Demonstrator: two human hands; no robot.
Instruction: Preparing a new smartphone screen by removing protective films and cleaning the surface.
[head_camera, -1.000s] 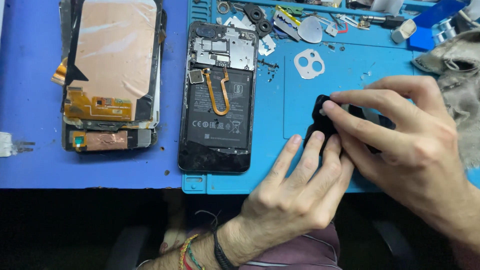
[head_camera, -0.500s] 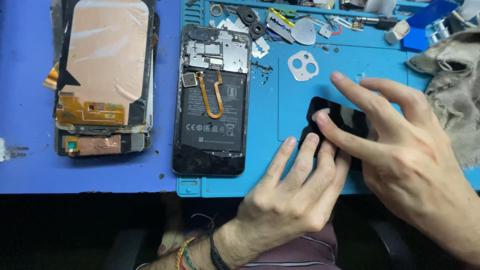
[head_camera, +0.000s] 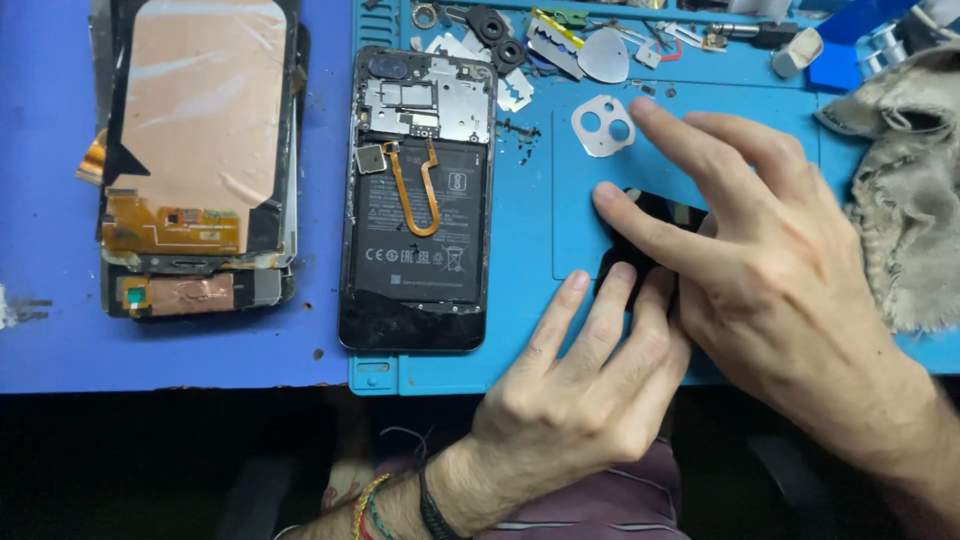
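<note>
A small black part (head_camera: 652, 212) lies on the teal work mat (head_camera: 520, 350), mostly covered by both hands. My left hand (head_camera: 580, 390) comes up from below, wearing wrist bands, with its fingers laid flat and together against the part's lower edge. My right hand (head_camera: 770, 260) reaches in from the right. Its fingers stretch across the top of the part, and the fingertips point toward a silver camera frame (head_camera: 602, 125). An opened phone (head_camera: 420, 200) with its battery, orange flex cable and metal shield exposed lies just left of the hands.
A stack of screen assemblies with copper foil (head_camera: 195, 160) lies on the blue surface at the left. Along the mat's far edge are small black rings (head_camera: 497, 38), a grey pick (head_camera: 604, 55) and other small bits. A frayed cloth (head_camera: 905, 190) sits at the right.
My right hand's fingers have spread and stretched further over the black part toward the silver camera frame. My left hand's fingers have stayed pressed to the part's lower edge.
</note>
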